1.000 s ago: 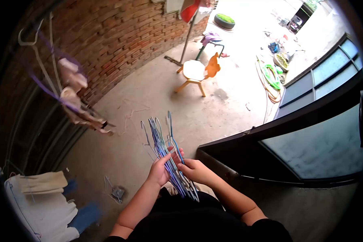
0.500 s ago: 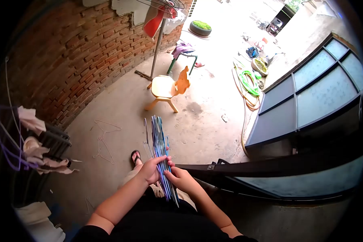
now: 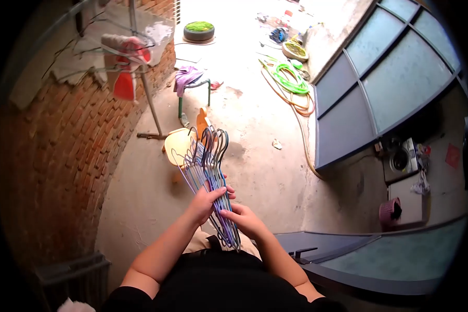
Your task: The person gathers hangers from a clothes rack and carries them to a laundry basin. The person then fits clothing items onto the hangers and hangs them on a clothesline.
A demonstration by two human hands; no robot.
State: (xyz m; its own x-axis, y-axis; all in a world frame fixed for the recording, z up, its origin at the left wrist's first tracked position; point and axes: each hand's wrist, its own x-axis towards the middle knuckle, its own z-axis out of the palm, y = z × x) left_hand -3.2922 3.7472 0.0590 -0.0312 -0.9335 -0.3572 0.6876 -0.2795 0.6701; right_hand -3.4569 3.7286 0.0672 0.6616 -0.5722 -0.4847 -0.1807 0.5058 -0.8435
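Note:
A bundle of several thin wire clothes hangers (image 3: 211, 161) in purple, blue, grey and dark tones is held in front of my body. Their hooks point away from me and fan apart at the top. My left hand (image 3: 204, 204) is closed around the middle of the bundle, thumb on top. My right hand (image 3: 246, 220) grips the bundle's right side lower down, its thumb lying across the wires. The far ends of the hangers overlap a small yellow chair (image 3: 181, 147) standing beyond them.
A drying-rack pole (image 3: 152, 104) with a red and white cloth stands left, by the brick wall (image 3: 83, 151). Ahead are a green-legged stool (image 3: 195, 85) with purple cloth, a tyre planter (image 3: 198, 34) and a green hose (image 3: 291, 79). Framed glass panels (image 3: 400, 67) and a washing machine (image 3: 400, 160) are right.
My view has turned right and moved forward, so the chair and stool sit further left. The hangers have spread at their hooks. Both hands keep their hold.

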